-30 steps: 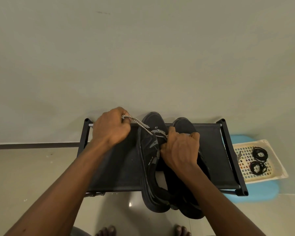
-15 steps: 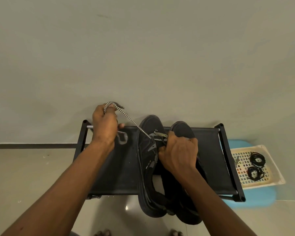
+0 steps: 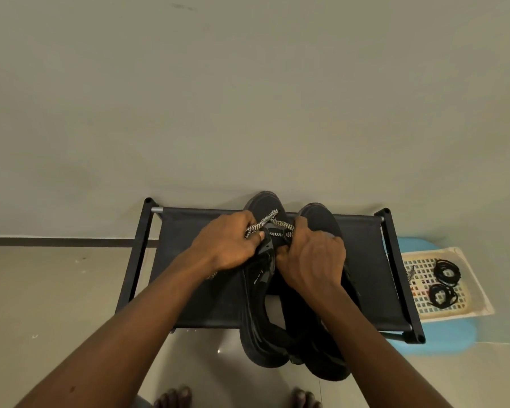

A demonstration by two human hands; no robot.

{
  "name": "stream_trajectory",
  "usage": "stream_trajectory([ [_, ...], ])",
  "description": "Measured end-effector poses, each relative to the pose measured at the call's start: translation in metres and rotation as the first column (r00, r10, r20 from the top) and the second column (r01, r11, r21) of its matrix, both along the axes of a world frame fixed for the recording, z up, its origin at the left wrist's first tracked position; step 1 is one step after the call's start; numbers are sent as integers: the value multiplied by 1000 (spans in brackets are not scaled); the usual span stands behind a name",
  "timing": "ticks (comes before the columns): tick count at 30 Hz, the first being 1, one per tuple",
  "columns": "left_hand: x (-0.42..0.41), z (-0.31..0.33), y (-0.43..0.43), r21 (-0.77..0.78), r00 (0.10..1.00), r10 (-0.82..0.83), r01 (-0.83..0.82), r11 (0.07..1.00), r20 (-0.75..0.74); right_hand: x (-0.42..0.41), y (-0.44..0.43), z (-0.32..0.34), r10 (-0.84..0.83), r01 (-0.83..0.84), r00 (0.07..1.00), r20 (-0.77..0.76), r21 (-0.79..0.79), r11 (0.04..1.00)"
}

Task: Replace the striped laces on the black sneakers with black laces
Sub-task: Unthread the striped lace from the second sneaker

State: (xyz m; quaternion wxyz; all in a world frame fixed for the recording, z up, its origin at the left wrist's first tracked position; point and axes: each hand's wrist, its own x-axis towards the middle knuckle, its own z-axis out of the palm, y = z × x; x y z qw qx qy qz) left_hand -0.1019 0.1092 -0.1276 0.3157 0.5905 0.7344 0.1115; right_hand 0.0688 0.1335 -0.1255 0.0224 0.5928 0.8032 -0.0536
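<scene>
Bare arms, bare feet
Uncovered forearms (image 3: 147, 313) reach the left hand (image 3: 227, 244) and right hand (image 3: 314, 260); toes (image 3: 173, 396) (tips only) at six o'clock.

The light was dim, soft and diffuse, casting no hard-edged shadow anywhere. The wall (image 3: 248, 98) read as an even grey-green, with a faint darker smudge low on its left side. The floor (image 3: 42, 290) carried broad, blurred shadows beneath the forearms and one small bright glint just in front of the rack (image 3: 189, 290). The black sneakers (image 3: 256, 343) sank into near-featureless dark against the rack's black fabric, while the striped lace (image 3: 265, 223) stood out crisply. The middle was in focus. The rack's side rails splayed outward with wide-angle stretch.
</scene>
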Motion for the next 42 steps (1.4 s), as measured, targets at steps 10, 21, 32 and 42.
stream_trajectory([
  [10,-8,9,5,-82,788,311,-317,945,532,1,1,-1,-21,21,1000,1,-17,1000],
  [21,-30,24,14,-164,323,494,-682,713,807,1,1,-1,-26,27,1000,14,-36,999],
  [32,-17,-2,1,95,997,6,-12,995,71,1,2,-2,-50,49,999,-21,-36,998],
  [42,-16,-7,3,157,998,-69,70,985,-7,-4,-3,-8,-78,78,993,-84,3,997],
])
